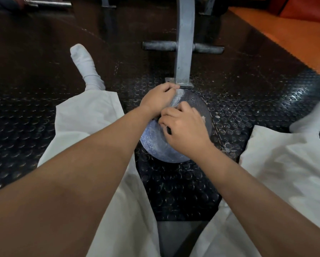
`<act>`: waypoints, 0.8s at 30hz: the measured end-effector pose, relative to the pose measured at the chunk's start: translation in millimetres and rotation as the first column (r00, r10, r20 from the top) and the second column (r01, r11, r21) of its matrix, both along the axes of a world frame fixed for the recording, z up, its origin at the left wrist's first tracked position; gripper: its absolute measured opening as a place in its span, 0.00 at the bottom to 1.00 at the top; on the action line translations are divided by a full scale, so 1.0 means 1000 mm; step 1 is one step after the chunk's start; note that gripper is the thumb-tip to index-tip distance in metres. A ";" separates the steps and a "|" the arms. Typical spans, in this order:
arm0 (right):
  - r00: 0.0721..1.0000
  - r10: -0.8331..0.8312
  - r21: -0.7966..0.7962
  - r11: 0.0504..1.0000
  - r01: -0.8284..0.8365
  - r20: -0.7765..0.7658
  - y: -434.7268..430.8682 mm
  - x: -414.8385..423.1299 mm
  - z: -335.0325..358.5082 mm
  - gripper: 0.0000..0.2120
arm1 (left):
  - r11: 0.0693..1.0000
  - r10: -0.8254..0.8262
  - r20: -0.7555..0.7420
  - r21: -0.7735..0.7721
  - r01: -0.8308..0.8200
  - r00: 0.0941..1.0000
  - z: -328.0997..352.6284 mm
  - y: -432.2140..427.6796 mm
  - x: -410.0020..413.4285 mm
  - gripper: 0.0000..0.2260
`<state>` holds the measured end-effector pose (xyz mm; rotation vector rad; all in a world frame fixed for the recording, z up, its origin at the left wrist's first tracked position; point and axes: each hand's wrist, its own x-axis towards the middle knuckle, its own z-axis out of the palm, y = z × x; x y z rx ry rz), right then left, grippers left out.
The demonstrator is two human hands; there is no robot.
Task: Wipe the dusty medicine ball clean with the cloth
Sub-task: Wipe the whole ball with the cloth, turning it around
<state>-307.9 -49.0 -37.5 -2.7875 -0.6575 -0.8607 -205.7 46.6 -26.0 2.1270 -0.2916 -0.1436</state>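
Note:
A blue-grey medicine ball (156, 145), speckled with pale dust, rests on the studded black floor mat between my legs. A thin whitish mesh cloth (178, 99) lies over its top. My left hand (158, 98) grips the cloth's far edge with curled fingers on the ball's upper left. My right hand (183, 127) sits on top of the ball, fingers curled and pinching the cloth near its middle. Most of the cloth is hidden under both hands.
A grey metal machine post (183, 52) with a crossbar (207, 49) stands bolted to the floor just beyond the ball. My legs in white trousers (85, 117) and white socks (85, 65) flank the ball. An orange floor strip (285, 28) runs at the far right.

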 end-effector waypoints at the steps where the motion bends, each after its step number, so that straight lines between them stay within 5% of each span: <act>1: 1.000 -0.009 -0.025 1.000 0.009 0.002 0.005 0.001 -0.001 0.08 | 1.000 -0.006 -0.008 -0.014 0.006 1.000 -0.001 0.001 0.000 0.13; 5: 0.997 0.055 -0.058 0.997 -0.059 -0.062 -0.010 0.002 0.007 0.07 | 0.999 -0.011 -0.009 -0.051 0.010 1.000 -0.003 0.005 0.002 0.13; 10: 0.992 -0.086 0.171 0.980 0.100 -0.090 -0.043 0.015 0.019 0.06 | 1.000 -0.004 -0.009 0.011 0.004 1.000 0.000 -0.004 0.003 0.13; 18: 0.993 0.077 0.028 0.997 -0.075 -0.085 -0.030 0.001 0.003 0.10 | 0.999 -0.028 0.024 0.037 0.027 0.999 0.003 -0.012 0.000 0.12; 24: 0.986 -0.122 0.290 0.945 0.151 -0.117 -0.043 0.008 0.010 0.07 | 0.998 0.017 0.027 0.064 -0.019 0.999 0.005 -0.015 -0.005 0.14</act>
